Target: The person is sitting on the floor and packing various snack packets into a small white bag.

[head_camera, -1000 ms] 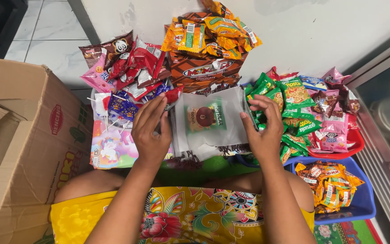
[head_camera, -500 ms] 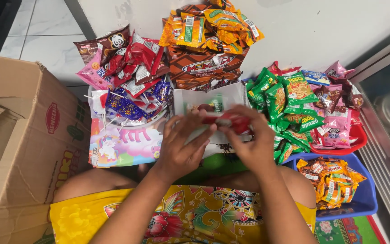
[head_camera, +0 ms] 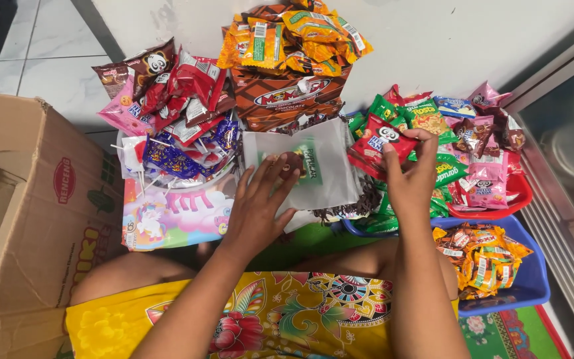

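Cardboard box [head_camera: 28, 199] at far left, then left hand [head_camera: 258, 209] lying open-fingered on a clear plastic bag [head_camera: 313, 169] at centre, right hand [head_camera: 412, 174] pinching a red snack packet [head_camera: 385, 141] just beside it, blue tray [head_camera: 533, 279] of orange packets far right.

We see a red snack packet [head_camera: 385, 141] pinched at right, a clear bag [head_camera: 313, 173] with a green label at centre — orange packets [head_camera: 293, 36] heaped above, a brown carton [head_camera: 14, 199] left, perhaps sweets in blue wrappers [head_camera: 174, 156].
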